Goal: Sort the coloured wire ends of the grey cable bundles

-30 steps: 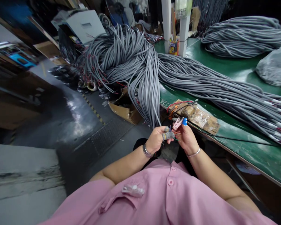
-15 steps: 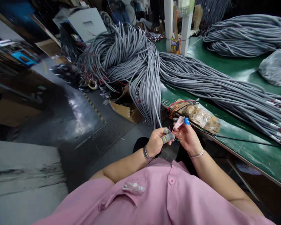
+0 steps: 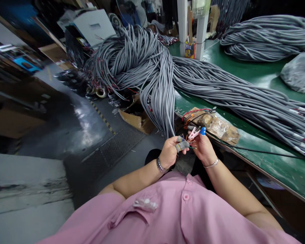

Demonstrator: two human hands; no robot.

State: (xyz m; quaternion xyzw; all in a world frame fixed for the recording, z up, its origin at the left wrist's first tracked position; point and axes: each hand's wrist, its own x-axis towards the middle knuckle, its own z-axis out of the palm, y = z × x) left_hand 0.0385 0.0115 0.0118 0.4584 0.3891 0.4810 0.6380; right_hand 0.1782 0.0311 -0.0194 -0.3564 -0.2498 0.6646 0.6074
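My left hand (image 3: 170, 151) is closed round the end of a grey cable (image 3: 169, 126), its thumb and forefinger in grey fabric cots. Thin coloured wires (image 3: 190, 144) fan out from that end between my hands. My right hand (image 3: 203, 148) pinches a small pink clip-like tool (image 3: 193, 133) at the wires, with a blue cot on one fingertip. Both hands hover just off the green table's near edge (image 3: 274, 162), above my lap. The cable runs up into a big grey bundle (image 3: 157, 84) that hangs over the table's corner.
A taped cardboard pad with red and black wires (image 3: 213, 124) lies on the table by my hands. More grey cable coils (image 3: 266, 37) and a plastic bag (image 3: 298, 73) sit farther back. An open carton (image 3: 136, 118) stands on the floor at left.
Both hands stay at the cable end with only slight shifts. The pink tool's tips have spread a little at the wires. The view has drifted slightly.
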